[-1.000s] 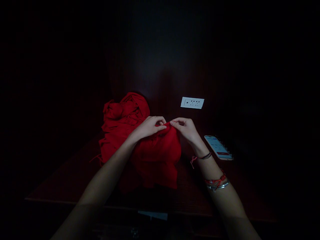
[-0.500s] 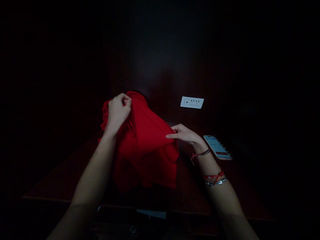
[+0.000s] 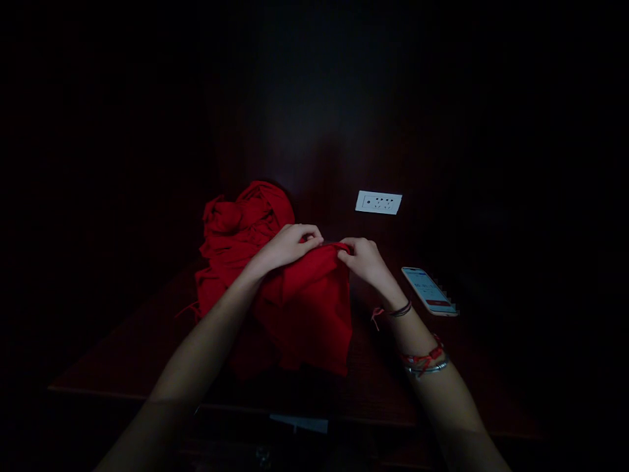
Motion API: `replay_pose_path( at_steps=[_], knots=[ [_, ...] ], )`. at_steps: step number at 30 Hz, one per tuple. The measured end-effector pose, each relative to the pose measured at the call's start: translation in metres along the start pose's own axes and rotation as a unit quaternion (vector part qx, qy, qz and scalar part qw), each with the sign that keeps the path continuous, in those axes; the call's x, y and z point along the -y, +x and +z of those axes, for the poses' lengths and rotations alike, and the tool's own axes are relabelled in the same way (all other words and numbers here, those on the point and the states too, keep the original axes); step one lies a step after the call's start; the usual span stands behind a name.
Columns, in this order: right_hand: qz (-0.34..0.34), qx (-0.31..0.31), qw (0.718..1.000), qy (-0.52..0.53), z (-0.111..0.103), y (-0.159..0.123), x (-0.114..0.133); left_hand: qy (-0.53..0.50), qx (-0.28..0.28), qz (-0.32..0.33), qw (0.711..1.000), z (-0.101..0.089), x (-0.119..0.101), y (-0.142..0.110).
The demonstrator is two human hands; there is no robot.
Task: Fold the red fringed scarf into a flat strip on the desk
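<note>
A red cloth (image 3: 314, 308) hangs from both my hands over a dark wooden tabletop. My left hand (image 3: 289, 248) pinches its upper edge, the fingers bent over the fabric. Close by on the right, my right hand (image 3: 363, 261) grips the same edge near the corner between thumb and fingers. Behind and to the left, a crumpled heap of red fabric (image 3: 236, 229) lies on the table; whether it is one piece with the held cloth I cannot tell. Thin red strings stick out at its left side.
Right of my right forearm lies a lit smartphone (image 3: 429, 291). A white socket plate (image 3: 378, 202) is on the wall behind. The dark tabletop (image 3: 113, 367) ends at a front edge near me, with a pale object (image 3: 299, 423) below it. The surroundings are very dark.
My left hand has moved right and down from the heap towards my right hand, bringing the cloth's edge along. The crumpled heap behind is now uncovered. My right hand has shifted only slightly.
</note>
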State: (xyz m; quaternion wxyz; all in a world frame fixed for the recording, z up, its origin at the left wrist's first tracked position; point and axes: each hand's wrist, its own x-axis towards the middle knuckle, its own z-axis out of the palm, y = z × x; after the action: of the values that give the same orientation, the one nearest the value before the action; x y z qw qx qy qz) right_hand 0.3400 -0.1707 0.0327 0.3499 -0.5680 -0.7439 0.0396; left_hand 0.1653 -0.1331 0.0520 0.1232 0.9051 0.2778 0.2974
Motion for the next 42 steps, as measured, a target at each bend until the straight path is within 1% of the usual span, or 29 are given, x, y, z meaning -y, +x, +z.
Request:
replay_pose_path(
  at_steps=[2, 3, 4, 6, 8, 9, 11, 13, 16, 18, 20, 22, 23, 25, 26, 27, 28, 29, 31, 32, 33, 34, 35, 36, 37, 38, 39, 40, 42],
  knots=[
    [-0.001, -0.022, 1.000, -0.016, 0.002, 0.000, 0.003, 0.025, -0.052, 0.005, 0.998, 0.001, 0.000, -0.001],
    [-0.009, -0.022, 1.000, -0.002, 0.002, 0.000, 0.004, 0.037, -0.064, 0.011, 0.997, 0.002, 0.000, -0.001],
    [-0.018, -0.017, 1.000, 0.020, 0.003, 0.000, 0.004, 0.042, -0.063, 0.019, 0.997, 0.004, 0.001, -0.001],
    [-0.026, -0.008, 0.998, 0.060, 0.002, 0.000, 0.003, 0.032, -0.038, 0.026, 0.998, 0.006, 0.004, 0.000],
    [-0.014, -0.018, 0.997, 0.071, 0.000, 0.001, 0.001, 0.012, -0.022, 0.019, 1.000, 0.006, 0.006, 0.002],
    [-0.003, -0.028, 0.998, 0.065, -0.002, 0.001, 0.000, 0.009, -0.030, 0.014, 0.999, 0.004, 0.006, 0.002],
    [0.013, -0.040, 0.998, 0.044, -0.002, 0.001, -0.001, 0.017, -0.075, 0.008, 0.997, -0.002, 0.003, 0.001],
    [0.013, -0.035, 0.999, 0.026, 0.000, 0.002, -0.003, 0.026, -0.116, 0.009, 0.993, -0.009, -0.001, -0.001],
    [0.010, -0.003, 1.000, 0.004, 0.006, 0.004, -0.007, 0.027, -0.174, -0.003, 0.984, -0.018, -0.006, -0.005],
    [0.026, 0.024, 0.999, -0.011, 0.008, 0.005, -0.011, 0.025, -0.231, -0.026, 0.972, -0.026, -0.004, -0.007],
    [0.045, 0.058, 0.997, -0.016, 0.006, 0.006, -0.016, 0.028, -0.298, -0.061, 0.952, -0.039, 0.005, -0.012],
    [0.050, 0.074, 0.996, -0.012, 0.001, 0.007, -0.022, 0.039, -0.358, -0.098, 0.928, -0.054, 0.018, -0.021],
    [0.048, 0.070, 0.996, -0.013, -0.003, 0.007, -0.025, 0.046, -0.381, -0.114, 0.916, -0.063, 0.025, -0.027],
    [0.042, 0.043, 0.998, -0.011, -0.011, 0.007, -0.032, 0.067, -0.425, -0.144, 0.891, -0.078, 0.040, -0.038],
    [0.041, 0.031, 0.999, -0.002, -0.014, 0.007, -0.036, 0.080, -0.438, -0.157, 0.881, -0.083, 0.047, -0.043],
    [0.040, 0.027, 0.999, 0.018, -0.016, 0.007, -0.039, 0.094, -0.438, -0.174, 0.877, -0.087, 0.052, -0.047],
    [0.039, 0.028, 0.998, 0.050, -0.016, 0.007, -0.041, 0.111, -0.425, -0.195, 0.877, -0.088, 0.057, -0.048],
    [0.037, 0.034, 0.994, 0.092, -0.016, 0.007, -0.042, 0.130, -0.397, -0.224, 0.880, -0.087, 0.059, -0.048],
    [0.030, 0.047, 0.981, 0.185, -0.014, 0.007, -0.039, 0.171, -0.313, -0.286, 0.889, -0.076, 0.058, -0.043],
    [0.025, 0.050, 0.972, 0.227, -0.013, 0.007, -0.036, 0.186, -0.266, -0.305, 0.896, -0.068, 0.054, -0.038],
    [0.021, 0.053, 0.964, 0.258, -0.012, 0.006, -0.032, 0.191, -0.217, -0.304, 0.908, -0.058, 0.049, -0.033],
    [0.017, 0.058, 0.959, 0.278, -0.011, 0.006, -0.027, 0.179, -0.175, -0.280, 0.927, -0.047, 0.042, -0.027],
    [0.013, 0.066, 0.955, 0.287, -0.010, 0.005, -0.022, 0.153, -0.125, -0.221, 0.955, -0.036, 0.033, -0.021],
    [0.010, 0.075, 0.954, 0.291, -0.010, 0.004, -0.017, 0.110, -0.061, -0.141, 0.982, -0.026, 0.025, -0.017],
    [0.006, 0.083, 0.953, 0.292, -0.011, 0.003, -0.013, 0.065, 0.002, -0.071, 0.995, -0.017, 0.017, -0.012],
    [0.004, 0.088, 0.952, 0.294, -0.011, 0.002, -0.010, 0.031, 0.041, -0.028, 0.998, -0.009, 0.010, -0.009],
    [0.003, 0.089, 0.951, 0.296, -0.013, 0.001, -0.008, 0.002, 0.062, 0.000, 0.998, -0.004, 0.005, -0.007],
    [0.003, 0.090, 0.950, 0.299, -0.014, 0.000, -0.007, -0.023, 0.063, 0.011, 0.998, -0.001, 0.001, -0.005],
    [0.006, 0.098, 0.948, 0.304, -0.016, -0.001, -0.008, -0.067, 0.013, 0.006, 0.998, -0.001, -0.001, -0.003]
  ],
)
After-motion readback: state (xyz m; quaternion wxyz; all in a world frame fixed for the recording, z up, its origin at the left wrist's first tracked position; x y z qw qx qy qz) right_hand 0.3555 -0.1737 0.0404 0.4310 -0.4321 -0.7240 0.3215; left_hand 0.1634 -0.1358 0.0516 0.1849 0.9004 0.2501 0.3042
